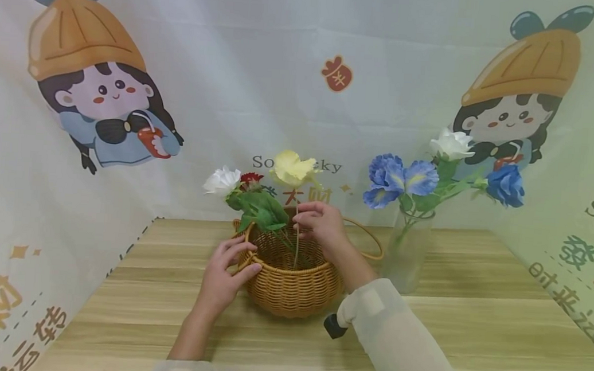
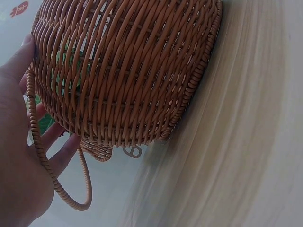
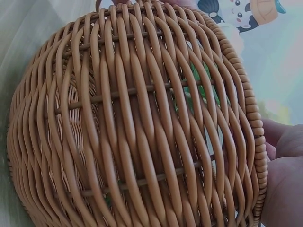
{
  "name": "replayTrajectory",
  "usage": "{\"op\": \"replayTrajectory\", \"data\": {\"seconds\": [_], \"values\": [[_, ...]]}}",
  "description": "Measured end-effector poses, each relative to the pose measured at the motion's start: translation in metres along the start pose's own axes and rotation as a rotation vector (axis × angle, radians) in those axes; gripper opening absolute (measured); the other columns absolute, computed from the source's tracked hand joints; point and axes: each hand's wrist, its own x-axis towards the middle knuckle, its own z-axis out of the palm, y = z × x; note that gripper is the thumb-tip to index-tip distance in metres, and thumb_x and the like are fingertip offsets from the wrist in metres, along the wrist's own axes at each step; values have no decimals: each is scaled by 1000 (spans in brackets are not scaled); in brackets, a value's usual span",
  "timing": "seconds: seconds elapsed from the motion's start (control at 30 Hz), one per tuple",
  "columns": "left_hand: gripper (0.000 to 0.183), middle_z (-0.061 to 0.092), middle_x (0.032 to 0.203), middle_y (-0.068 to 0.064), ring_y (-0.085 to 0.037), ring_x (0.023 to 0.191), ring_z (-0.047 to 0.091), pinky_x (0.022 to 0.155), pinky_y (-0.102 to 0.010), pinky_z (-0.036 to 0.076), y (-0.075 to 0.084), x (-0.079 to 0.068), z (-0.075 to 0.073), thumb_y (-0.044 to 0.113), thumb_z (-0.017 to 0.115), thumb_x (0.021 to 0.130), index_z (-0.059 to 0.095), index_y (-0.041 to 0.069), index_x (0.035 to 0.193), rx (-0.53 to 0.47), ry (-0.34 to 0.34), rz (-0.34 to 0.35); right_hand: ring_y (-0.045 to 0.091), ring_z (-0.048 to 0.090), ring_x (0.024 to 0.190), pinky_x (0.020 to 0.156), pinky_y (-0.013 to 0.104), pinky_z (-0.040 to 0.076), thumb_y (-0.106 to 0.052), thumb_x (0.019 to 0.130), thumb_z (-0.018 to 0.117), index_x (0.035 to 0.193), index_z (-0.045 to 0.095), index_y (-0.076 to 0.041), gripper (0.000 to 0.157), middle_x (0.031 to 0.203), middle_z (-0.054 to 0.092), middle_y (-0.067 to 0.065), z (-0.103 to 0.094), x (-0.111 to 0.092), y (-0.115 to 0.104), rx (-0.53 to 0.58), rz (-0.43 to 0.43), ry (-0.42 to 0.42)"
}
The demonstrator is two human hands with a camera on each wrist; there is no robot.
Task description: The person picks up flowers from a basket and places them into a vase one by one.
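A brown wicker basket (image 1: 289, 293) stands on the table in the head view, and its weave fills much of both wrist views. My left hand (image 1: 226, 272) holds its left rim, with the thumb along the front edge and the fingers beside the looped handle (image 2: 35, 123). Over the basket's opening, my right hand (image 1: 322, 227) pinches the thin stem of a yellow flower (image 1: 294, 169), whose lower end reaches down inside. A white flower (image 1: 222, 181) and a dark red flower (image 1: 251, 180) with green leaves (image 1: 264, 211) lean out of the basket's left side.
To the right of the basket is a clear glass vase (image 1: 407, 256) holding a blue iris (image 1: 401, 178), a white rose (image 1: 452, 144) and a blue rose (image 1: 506, 184). A printed cloth backdrop (image 1: 242, 78) encloses the wooden table (image 1: 451, 340) at the back and sides.
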Motion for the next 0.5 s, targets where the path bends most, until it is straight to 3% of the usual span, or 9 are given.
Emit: {"op": "replayTrajectory", "data": {"seconds": [0.5], "values": [[29,46,136,-26,-40,126,42,95,-57,43,-2,0,0,10,75,85,67,2,111,-22,1,6,21,67,78,86,50,52,7,88,65,110,63,6,22,96,68,18,1,0,0,34,-35,57]]}}
